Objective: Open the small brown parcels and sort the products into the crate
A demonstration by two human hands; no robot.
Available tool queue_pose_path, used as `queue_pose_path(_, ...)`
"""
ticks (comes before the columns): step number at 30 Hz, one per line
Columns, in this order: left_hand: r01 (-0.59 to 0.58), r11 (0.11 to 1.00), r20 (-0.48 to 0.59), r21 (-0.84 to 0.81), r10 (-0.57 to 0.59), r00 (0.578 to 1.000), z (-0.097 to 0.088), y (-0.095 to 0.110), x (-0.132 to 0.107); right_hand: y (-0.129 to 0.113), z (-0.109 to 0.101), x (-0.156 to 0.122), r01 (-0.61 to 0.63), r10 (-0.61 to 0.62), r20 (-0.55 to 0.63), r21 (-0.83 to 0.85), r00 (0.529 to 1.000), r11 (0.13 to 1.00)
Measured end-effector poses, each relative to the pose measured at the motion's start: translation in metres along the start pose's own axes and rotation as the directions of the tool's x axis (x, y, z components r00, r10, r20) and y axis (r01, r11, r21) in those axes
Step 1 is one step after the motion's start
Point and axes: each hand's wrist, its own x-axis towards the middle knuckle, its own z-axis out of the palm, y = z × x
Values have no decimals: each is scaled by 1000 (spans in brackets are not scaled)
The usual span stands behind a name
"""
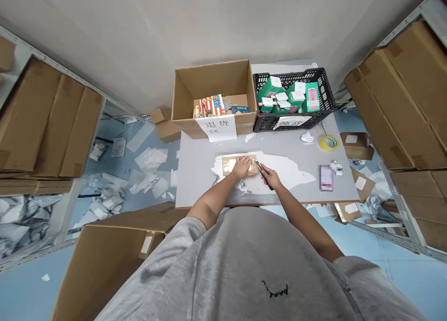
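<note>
A small flat cardboard box (228, 164) with shiny tape lies on white torn sheeting (286, 169) at the front middle of the table. My left hand (242, 166) is closed over the box's right half and holds it against the table. Close by, my right hand (271, 177) is wrapped round a red-and-black box cutter (267, 182). The cutter's tip points at the box's right end; whether it touches the cardboard I cannot tell. A crumpled bit of white paper (243, 186) lies just below the box.
Behind stand an open carton (179, 97) with books and a black crate (326, 90) with green boxes. Yellow tape (328, 143) and a phone (326, 178) lie at the right. A large open carton (104, 265) stands left of me; paper scraps (152, 159) litter the floor.
</note>
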Motion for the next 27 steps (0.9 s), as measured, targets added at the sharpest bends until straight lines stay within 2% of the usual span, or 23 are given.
queue_pose_path(6,-66,998,-4,-13,66,998,7,0,-6,-4,4,-3,-40,40,-10,-7,999,999)
queue_pose_path(12,-54,998,-9,-22,53,999,13,-1,-6,-7,8,-10,-66,66,-33,-4,997,998)
queue_pose_path(19,-113,993,12,31,113,994,18,-2,-8,-10,9,-6,-63,64,-11,43,998,997)
queue_pose_path(23,-94,996,1,15,94,996,19,-2,-8,-8,8,-11,-53,53,-20,-18,998,998)
queue_pose_path(27,-129,991,8,16,129,992,19,-3,-8,-9,6,-12,-49,46,-42,-89,998,995)
